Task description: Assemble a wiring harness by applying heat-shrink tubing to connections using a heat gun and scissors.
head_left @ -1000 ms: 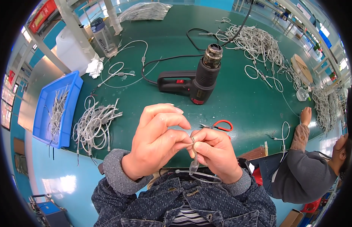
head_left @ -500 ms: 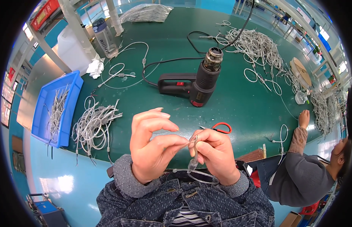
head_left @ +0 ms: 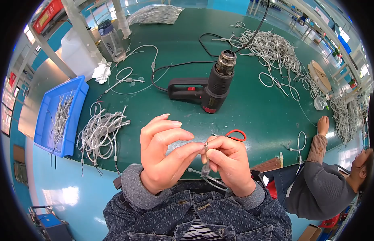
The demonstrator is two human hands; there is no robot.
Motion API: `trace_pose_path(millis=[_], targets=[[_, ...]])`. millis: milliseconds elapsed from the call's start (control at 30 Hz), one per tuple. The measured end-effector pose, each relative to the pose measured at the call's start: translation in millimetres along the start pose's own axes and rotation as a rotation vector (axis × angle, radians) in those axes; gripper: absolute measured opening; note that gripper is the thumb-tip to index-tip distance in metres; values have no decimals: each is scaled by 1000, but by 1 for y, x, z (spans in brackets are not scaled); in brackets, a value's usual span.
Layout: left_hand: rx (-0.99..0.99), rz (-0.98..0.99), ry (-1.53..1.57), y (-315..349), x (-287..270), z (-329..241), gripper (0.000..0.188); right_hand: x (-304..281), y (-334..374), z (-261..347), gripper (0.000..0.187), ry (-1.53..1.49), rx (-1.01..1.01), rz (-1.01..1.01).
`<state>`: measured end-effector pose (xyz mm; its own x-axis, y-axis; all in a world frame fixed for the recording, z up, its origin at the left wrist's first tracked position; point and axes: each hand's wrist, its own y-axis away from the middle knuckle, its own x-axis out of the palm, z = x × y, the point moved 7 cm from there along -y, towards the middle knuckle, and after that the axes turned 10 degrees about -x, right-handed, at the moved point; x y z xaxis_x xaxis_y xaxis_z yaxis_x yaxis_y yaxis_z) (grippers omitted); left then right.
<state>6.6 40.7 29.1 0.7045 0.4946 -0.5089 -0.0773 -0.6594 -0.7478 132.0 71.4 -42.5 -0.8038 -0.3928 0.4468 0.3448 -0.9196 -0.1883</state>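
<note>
Close to my body, near the table's front edge, both my hands meet at the end of a grey cable. My right hand pinches the cable between thumb and forefinger near its stripped end. The thumb and a fingertip of my left hand close on the fine wires there, while its other fingers stay raised and curved. Below my fingers hang a clear connector block and a loop of the same cable. A red-handled hand tool lies just beyond my right hand, partly hidden by it.
A black heat gun stands nozzle up on the green table. Cable bundles lie left and far right. A blue tray holds more cables. Bottle at back left. A co-worker sits at right.
My left hand has shifted slightly right, closer to my right fingers. The connector and cable loop under my hands have swung and turned a little.
</note>
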Motion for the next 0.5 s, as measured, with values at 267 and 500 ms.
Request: trace_pose_path(millis=[267, 500], targets=[[-242, -110, 186, 9, 4, 18, 20, -3, 3, -6, 8, -21, 6, -55], [-646, 304, 638, 27, 27, 39, 9, -2, -1, -35, 9, -192, 134, -18]])
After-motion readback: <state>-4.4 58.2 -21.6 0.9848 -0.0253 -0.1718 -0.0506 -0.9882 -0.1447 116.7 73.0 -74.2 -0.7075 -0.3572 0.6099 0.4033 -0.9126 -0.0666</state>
